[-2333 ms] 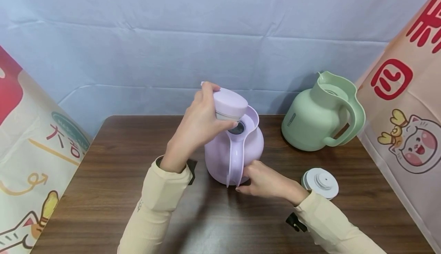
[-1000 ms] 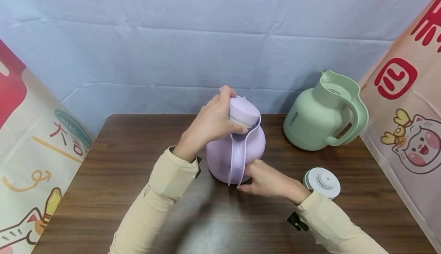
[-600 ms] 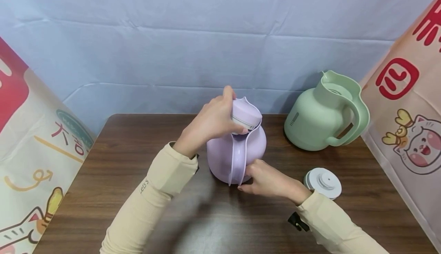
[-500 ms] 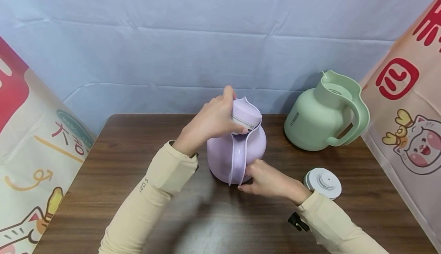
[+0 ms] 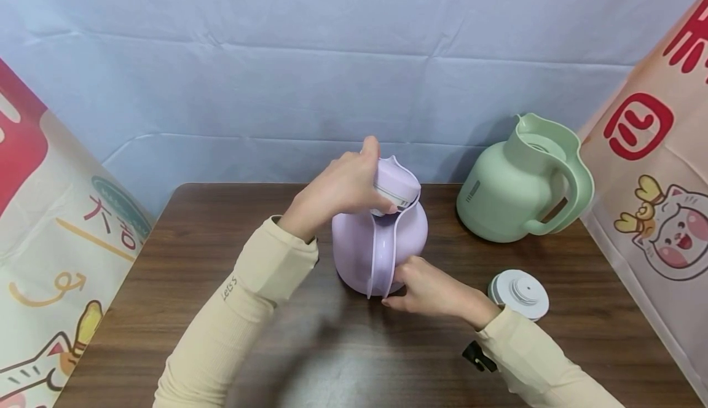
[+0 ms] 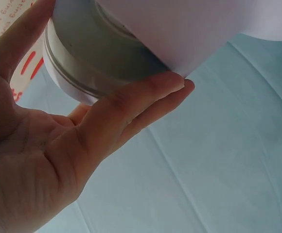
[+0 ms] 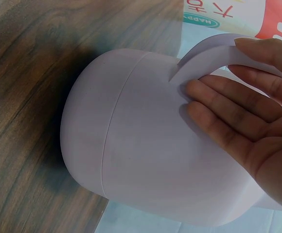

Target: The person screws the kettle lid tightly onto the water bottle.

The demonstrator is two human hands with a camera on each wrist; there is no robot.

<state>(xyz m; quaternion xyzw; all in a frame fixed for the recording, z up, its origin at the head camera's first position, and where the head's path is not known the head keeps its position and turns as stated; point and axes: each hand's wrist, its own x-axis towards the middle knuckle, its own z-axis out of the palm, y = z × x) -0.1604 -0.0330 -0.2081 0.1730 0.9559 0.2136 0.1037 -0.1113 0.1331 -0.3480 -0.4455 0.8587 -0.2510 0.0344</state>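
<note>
My left hand (image 5: 345, 184) grips a round pale purple lid (image 5: 397, 182) at the mouth of the purple vacuum jug (image 5: 352, 251). Tilted, the lid sits partly inside the jug's rim, with a dark gap on the near side. The left wrist view shows its grey ringed lower part (image 6: 97, 58) between thumb and fingers. Low on the jug's handle (image 5: 383, 260), my right hand (image 5: 428, 288) holds on; in the right wrist view, the thumb lies over the handle (image 7: 209, 60) and fingertips reach the jug's body (image 7: 141, 136). The jug stands upright on the table.
A green vacuum jug (image 5: 498, 193) stands at the back right of the wooden table (image 5: 221, 309). Near my right forearm lies a white round stopper (image 5: 520, 294). Behind is a pale blue cloth (image 5: 265, 88), with printed sheets (image 5: 669, 211) on both sides.
My left hand has brought the lid right and down from above the jug onto its mouth, then turned slightly over the last half second. My right hand stays on the handle.
</note>
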